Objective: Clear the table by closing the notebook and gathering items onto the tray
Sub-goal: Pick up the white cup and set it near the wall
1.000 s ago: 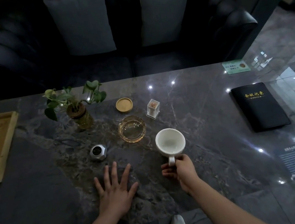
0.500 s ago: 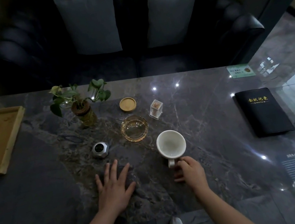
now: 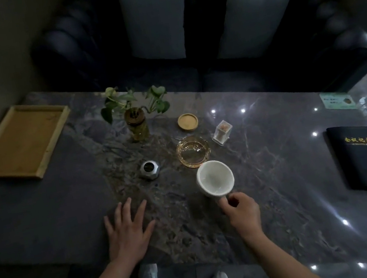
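Observation:
My right hand [image 3: 240, 209] grips the handle of a white mug [image 3: 215, 181], which is tilted and lifted just off the dark marble table [image 3: 283, 182]. Flat on the table to its left lies my left hand [image 3: 127, 229], fingers spread, holding nothing. A wooden tray [image 3: 19, 143] sits at the far left with nothing on it. At the right edge lies the black notebook [image 3: 362, 156], closed. A glass ashtray [image 3: 193, 151], a round wooden coaster [image 3: 187, 121], a toothpick box [image 3: 221, 132] and a small metal holder [image 3: 149, 170] stand behind the mug.
A plant in an amber glass jar [image 3: 136, 120] stands behind the metal holder. A green card [image 3: 337, 100] lies at the far right edge. A dark sofa with two grey cushions [image 3: 153, 21] runs behind the table. My white shoes [image 3: 150, 277] show below the near edge.
My right hand let go of the mug handle for a moment, then closed on it again and tilted the mug up. The left hand stayed flat. The camera swung left, showing more tray.

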`<action>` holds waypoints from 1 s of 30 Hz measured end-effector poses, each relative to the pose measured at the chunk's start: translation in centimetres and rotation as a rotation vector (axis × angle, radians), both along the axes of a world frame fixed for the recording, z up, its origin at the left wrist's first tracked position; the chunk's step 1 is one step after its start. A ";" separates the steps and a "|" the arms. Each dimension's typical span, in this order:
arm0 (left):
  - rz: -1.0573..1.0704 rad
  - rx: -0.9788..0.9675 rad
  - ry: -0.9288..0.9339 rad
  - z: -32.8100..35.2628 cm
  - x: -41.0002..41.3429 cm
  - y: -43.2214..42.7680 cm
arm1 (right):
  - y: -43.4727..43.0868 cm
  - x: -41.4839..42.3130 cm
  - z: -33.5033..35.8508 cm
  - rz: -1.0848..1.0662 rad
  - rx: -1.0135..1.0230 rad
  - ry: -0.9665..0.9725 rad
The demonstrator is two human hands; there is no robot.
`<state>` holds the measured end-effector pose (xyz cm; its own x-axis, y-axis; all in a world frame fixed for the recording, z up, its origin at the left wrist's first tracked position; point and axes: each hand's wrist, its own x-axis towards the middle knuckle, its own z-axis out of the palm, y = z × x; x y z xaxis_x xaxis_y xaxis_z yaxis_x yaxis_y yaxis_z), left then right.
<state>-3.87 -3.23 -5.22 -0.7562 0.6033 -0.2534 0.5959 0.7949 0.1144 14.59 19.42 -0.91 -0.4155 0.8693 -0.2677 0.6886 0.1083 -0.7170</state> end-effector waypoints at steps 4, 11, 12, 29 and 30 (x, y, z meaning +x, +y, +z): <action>0.093 0.041 -0.003 0.5 -0.1 -1.5 | -2.8 -2.0 0.6 0.186 0.030 0.057; 0.293 0.117 0.089 1.5 -2.1 -6.7 | -8.0 -10.2 0.5 0.504 -0.033 0.089; 0.316 0.109 0.092 1.6 -2.5 -7.4 | -8.9 -11.7 0.5 0.537 -0.040 0.084; 0.339 0.069 0.066 -0.1 -4.9 -12.6 | -16.3 -23.1 -2.0 0.678 0.025 0.075; 0.337 0.075 0.070 -0.2 -4.9 -12.6 | -16.4 -23.2 -2.0 0.684 0.027 0.072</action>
